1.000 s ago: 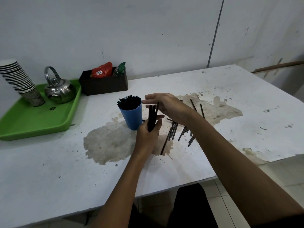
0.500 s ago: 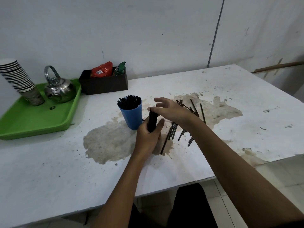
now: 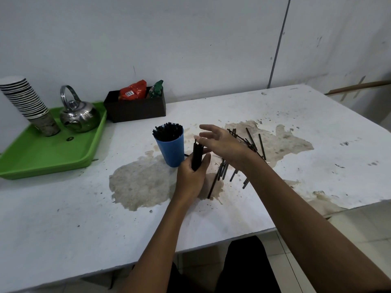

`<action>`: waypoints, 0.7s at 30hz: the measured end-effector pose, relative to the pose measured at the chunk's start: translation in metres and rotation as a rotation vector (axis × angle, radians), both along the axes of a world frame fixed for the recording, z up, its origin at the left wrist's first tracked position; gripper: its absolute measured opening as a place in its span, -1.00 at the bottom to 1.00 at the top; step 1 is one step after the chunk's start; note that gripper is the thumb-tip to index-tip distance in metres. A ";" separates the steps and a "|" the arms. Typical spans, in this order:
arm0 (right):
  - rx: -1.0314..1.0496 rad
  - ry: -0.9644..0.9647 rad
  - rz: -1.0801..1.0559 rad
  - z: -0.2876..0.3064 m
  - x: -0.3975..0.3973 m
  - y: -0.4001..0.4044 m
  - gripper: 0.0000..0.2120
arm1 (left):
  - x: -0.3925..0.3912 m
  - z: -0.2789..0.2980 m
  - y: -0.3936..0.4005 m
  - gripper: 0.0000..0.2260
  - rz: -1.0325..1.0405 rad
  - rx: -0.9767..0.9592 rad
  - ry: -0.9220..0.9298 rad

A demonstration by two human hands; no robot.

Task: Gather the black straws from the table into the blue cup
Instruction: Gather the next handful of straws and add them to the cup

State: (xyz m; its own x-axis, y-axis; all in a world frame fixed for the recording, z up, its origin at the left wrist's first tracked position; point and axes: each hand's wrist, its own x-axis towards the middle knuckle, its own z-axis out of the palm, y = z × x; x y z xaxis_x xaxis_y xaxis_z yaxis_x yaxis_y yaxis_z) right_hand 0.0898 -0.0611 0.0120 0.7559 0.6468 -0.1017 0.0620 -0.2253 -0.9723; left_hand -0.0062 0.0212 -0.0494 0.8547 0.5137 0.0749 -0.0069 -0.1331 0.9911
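A blue cup (image 3: 172, 150) stands upright at the table's middle, packed with black straws (image 3: 168, 130). Just right of it my left hand (image 3: 191, 176) grips an upright bundle of black straws (image 3: 197, 154). My right hand (image 3: 224, 142) hovers over the bundle's top with fingers spread and holds nothing. Several loose black straws (image 3: 251, 142) lie on the stained tabletop behind and to the right of my hands, and more loose straws (image 3: 223, 170) lie partly hidden under my right forearm.
A green tray (image 3: 48, 157) at the left carries a steel kettle (image 3: 79, 115) and a stack of paper cups (image 3: 29, 104). A dark box (image 3: 135, 108) with snack packets sits by the wall. The white table (image 3: 317, 127) has worn brown patches; its near edge runs below my forearms.
My right hand has lifted off the top of the bundle and opened its fingers wider. My left hand still holds the bundle in the same place beside the cup.
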 end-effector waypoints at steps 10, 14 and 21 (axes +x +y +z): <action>0.085 -0.051 -0.051 -0.002 -0.004 0.000 -0.51 | 0.001 0.003 -0.001 -0.70 0.021 0.000 0.045; 0.149 -0.047 -0.134 -0.001 -0.002 0.004 -0.70 | -0.008 0.023 0.006 -0.77 0.017 -0.014 -0.111; 0.063 -0.061 -0.087 -0.037 -0.010 0.031 -0.27 | -0.017 0.088 0.038 -0.76 0.144 0.047 -0.375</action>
